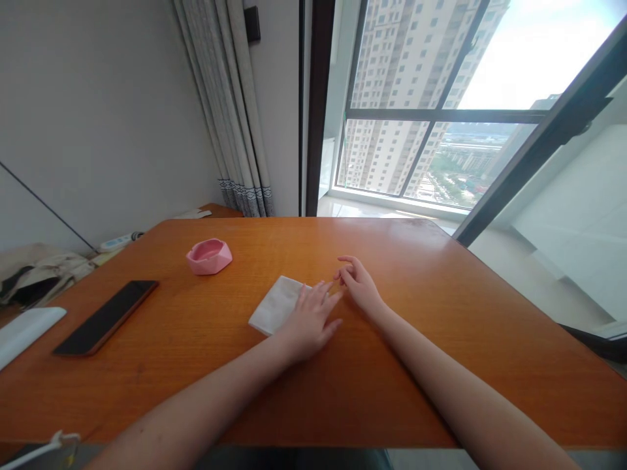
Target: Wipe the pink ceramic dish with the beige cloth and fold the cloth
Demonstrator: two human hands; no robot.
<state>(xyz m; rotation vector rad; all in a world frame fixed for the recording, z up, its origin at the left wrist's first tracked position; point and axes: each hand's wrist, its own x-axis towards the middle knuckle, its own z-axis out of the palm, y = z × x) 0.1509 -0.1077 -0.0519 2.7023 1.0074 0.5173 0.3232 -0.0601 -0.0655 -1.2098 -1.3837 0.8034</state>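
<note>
A flat white folded square (275,305), which looks like a tissue or thin cloth, lies on the wooden table (392,378). My left hand (311,320) rests palm down over its right part, fingers spread and thumb held apart, hiding that side of it. Just to the right is my right hand (360,286), slightly off the white square. Its index finger stretches out to the left while the other fingers curl loosely, and I see nothing held in them. The fingertips of both hands are very close together; whether they touch I cannot tell.
A pink faceted bowl (209,257), perhaps an ashtray, stands at the back left. Nearer on the left lie a dark flat slab (108,318) and a white object (29,333) at the table edge. Behind are a grey curtain (235,104) and a large window (431,116).
</note>
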